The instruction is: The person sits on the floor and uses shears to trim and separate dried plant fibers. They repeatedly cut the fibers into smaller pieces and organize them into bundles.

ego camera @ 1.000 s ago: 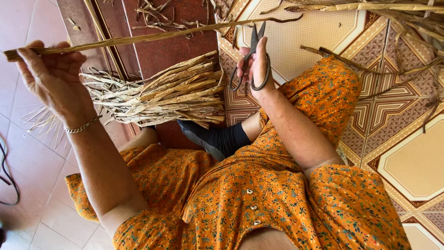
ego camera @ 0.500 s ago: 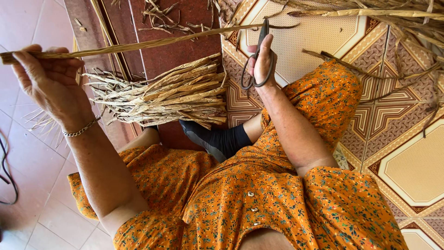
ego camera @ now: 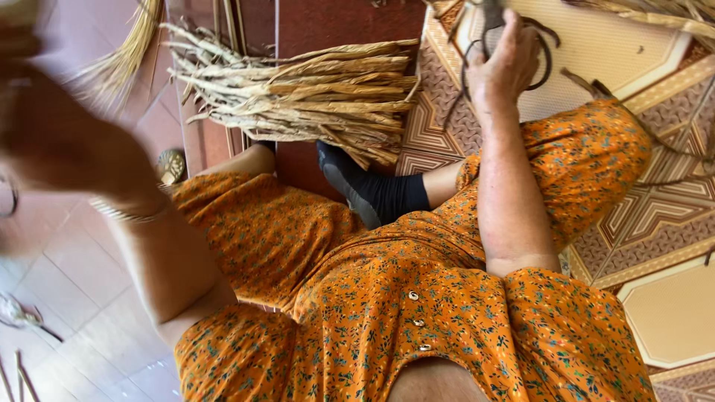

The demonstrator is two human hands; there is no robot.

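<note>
1. Your right hand (ego camera: 506,63) is up at the top edge of the view, fingers curled through the dark loop handles of the scissors (ego camera: 540,52); it is clamped on them, and the blades run out of sight above.
2. Your left hand (ego camera: 52,141) is raised close to the camera and badly blurred, so you cannot tell whether it is gripping anything. A thin bracelet (ego camera: 123,214) sits at that wrist.
3. The bundle of dried stalks (ego camera: 305,97) lies across the floor between your two hands, just beyond your foot in its black sock (ego camera: 372,195).
4. That foot and your orange flowered dress (ego camera: 417,298) fill the space between you and the bundle.
5. More loose dried stalks (ego camera: 655,11) lie at the top right, near the scissors, over the patterned floor tiles (ego camera: 655,216).
6. Plain pinkish tiles (ego camera: 67,298) lie on your left side.
</note>
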